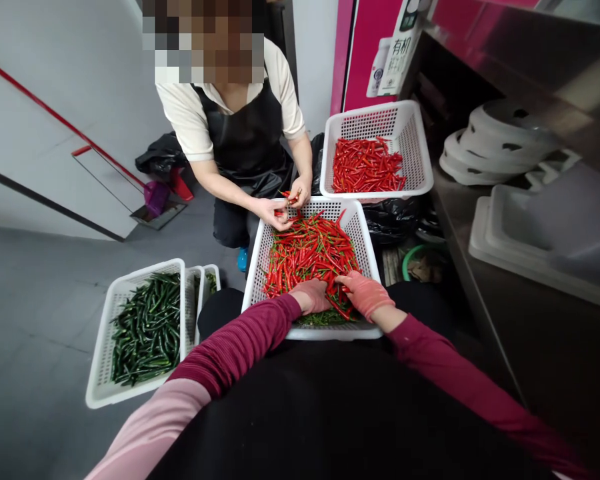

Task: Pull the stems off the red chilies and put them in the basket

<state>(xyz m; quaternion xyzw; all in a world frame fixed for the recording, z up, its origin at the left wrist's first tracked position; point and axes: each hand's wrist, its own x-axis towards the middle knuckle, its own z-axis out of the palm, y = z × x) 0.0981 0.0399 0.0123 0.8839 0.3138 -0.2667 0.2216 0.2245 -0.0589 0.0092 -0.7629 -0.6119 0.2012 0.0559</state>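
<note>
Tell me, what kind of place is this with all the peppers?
Probably the back area of a restaurant kitchen: white baskets full of red chillies and green chillies, a steel counter, and stacked trays.

Grey floor point(40, 280) carrying the baskets.
White basket of green chillies point(140, 330) sitting near left, two more white baskets point(205, 280) lying just beside it; black bags point(163, 155) and a purple dustpan point(156, 197) resting far left by the wall.

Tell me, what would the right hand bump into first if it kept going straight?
Probably the red chillies heaped in the white basket; the right hand already rests on them, pointing up and left.
</note>
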